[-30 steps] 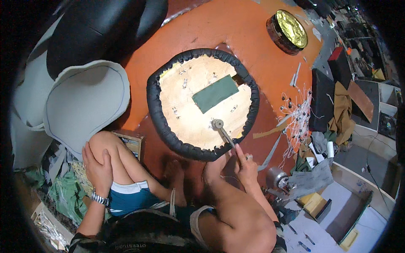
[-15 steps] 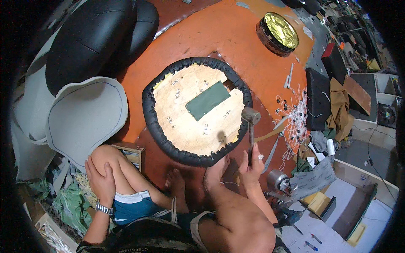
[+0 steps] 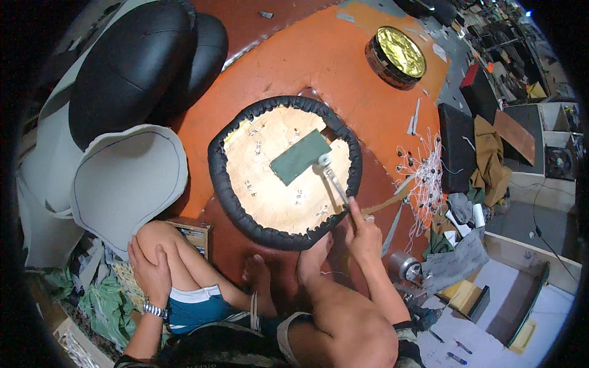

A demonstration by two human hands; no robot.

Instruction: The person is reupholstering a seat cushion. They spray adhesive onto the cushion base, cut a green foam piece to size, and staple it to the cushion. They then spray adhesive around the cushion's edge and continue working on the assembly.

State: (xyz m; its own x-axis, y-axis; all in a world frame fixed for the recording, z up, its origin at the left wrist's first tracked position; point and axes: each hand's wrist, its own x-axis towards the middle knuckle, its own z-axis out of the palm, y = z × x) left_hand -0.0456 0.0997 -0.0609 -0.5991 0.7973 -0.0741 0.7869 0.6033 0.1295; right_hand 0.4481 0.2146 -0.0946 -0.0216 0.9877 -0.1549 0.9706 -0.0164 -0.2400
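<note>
A round seat pad (image 3: 285, 172) lies upside down on the orange floor: a wooden disc with black leather folded over its rim (image 3: 216, 165) and a green rectangular patch (image 3: 299, 157) near the middle. My right hand (image 3: 363, 232) grips the handle of a small hammer (image 3: 331, 175), whose metal head rests on the wood beside the patch's right corner. My left hand (image 3: 150, 270), with a wristwatch, lies on my bent left knee. My bare feet (image 3: 313, 254) touch the pad's near rim.
Black cushions (image 3: 132, 67) and grey cut leather pieces (image 3: 126, 178) lie at the left. A round gold-topped stool (image 3: 397, 54) stands at the back right. A black box (image 3: 457, 147), white threads with buttons (image 3: 423, 178), a tape roll (image 3: 402, 267) and wooden boxes crowd the right.
The hammer head went from the board out to the pad's right rim, and has come back down onto the wood next to the green patch. The left hand stayed on the knee.
</note>
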